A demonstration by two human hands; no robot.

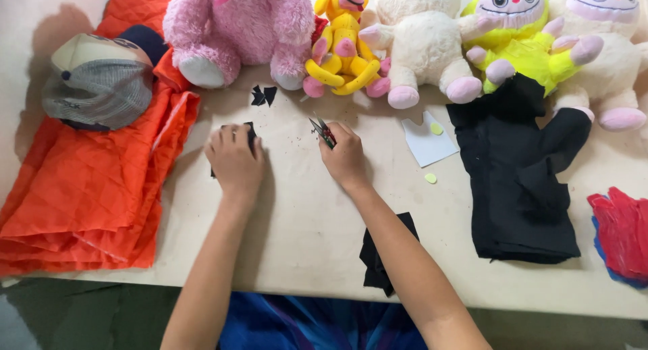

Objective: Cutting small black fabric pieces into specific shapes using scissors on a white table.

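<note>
Left hand [234, 159]: flat, fingers curled, pressing a black scrap [250, 132] onto the table [304, 222].
Right hand [344, 157]: closed around snips [322, 131], blades pointing up-left.
Scrap: mostly hidden under the left hand.
Nearby: black cutouts [263, 95] just beyond.

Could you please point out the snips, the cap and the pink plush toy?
snips [322, 131], head view, on the blades above the right hand.
cap [98, 83], head view, mesh back.
pink plush toy [236, 26], head view, belly.

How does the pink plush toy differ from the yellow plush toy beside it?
The pink plush toy is bulkier and shaggy, with white soles; the yellow plush toy is slimmer and smooth, with pink feet and thin curled limbs. The pink one sits left, nearer the orange cloth. Both sit upright at the table's far edge.
</note>
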